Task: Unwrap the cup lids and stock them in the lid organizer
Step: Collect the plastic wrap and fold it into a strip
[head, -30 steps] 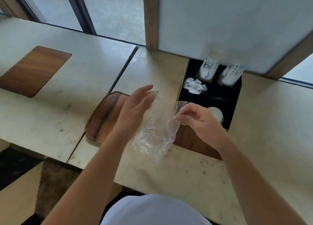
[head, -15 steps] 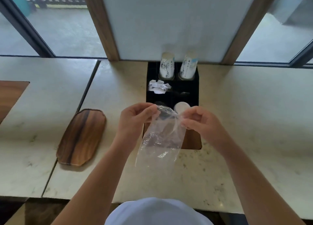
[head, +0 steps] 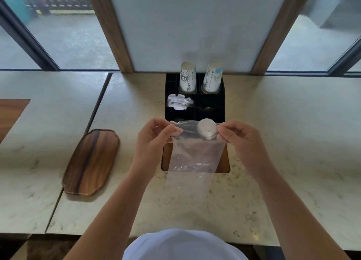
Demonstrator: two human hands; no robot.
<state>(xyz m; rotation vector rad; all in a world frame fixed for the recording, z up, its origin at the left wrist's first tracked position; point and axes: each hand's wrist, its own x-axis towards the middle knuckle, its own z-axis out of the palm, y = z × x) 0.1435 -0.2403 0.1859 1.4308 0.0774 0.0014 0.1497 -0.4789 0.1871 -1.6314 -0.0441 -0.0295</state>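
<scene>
A clear, empty plastic wrapper [head: 195, 158] hangs flat between my hands, in front of the black lid organizer [head: 220, 103] set into the counter. My left hand [head: 154, 140] pinches its top left corner and my right hand [head: 242, 140] pinches its top right corner. A stack of white cup lids [head: 207, 128] stands in the organizer's front right compartment, seen just behind the wrapper's top edge. The front left compartment is mostly hidden by the wrapper and my left hand.
Two stacks of printed paper cups [head: 188, 77] [head: 212, 77] stand in the organizer's back compartments, and white packets [head: 178, 101] fill the middle left one. A wooden tray [head: 91, 162] lies on the marble counter to the left. A wall panel and windows rise behind.
My hands have spread apart and pulled the crumpled wrapper flat and taut. The view has turned to face the organizer squarely.
</scene>
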